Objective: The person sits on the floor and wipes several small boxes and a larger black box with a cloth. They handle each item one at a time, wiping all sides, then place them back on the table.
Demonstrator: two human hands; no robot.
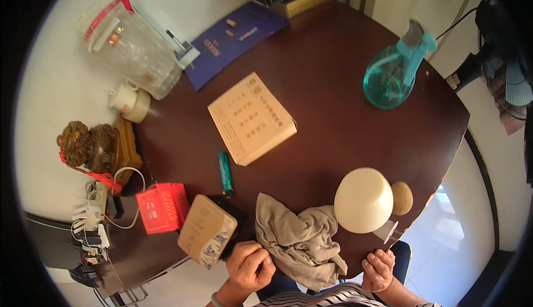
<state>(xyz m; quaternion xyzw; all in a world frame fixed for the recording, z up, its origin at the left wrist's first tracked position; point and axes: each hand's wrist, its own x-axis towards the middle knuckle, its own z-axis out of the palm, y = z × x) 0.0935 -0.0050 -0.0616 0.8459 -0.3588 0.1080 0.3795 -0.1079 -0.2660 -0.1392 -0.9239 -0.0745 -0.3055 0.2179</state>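
Note:
My left hand (pixel 250 266) rests at the near table edge with its fingers curled in and nothing visible in them. Just left of it, a tan rounded-corner box or board (pixel 204 228) with writing on it lies over a black object (pixel 229 211), mostly hidden. A crumpled grey-brown cloth (pixel 302 240) spreads between my hands and hangs over the edge. My right hand (pixel 379 267) is at the edge on the right, fingers bent and together, apparently holding nothing. Beyond it stand a cream dome-shaped object (pixel 363 201), a white footed piece (pixel 386 232) and a round wooden piece (pixel 402 198).
A cardboard box (pixel 252 117) lies mid-table, near a slim teal stick-shaped item (pixel 225 173). A red box (pixel 162 208), carved ornament (pixel 102 146) and cables (pixel 91 232) are left. A teal spray bottle (pixel 389 78) stands far right; a fan (pixel 506 69) is beyond the table.

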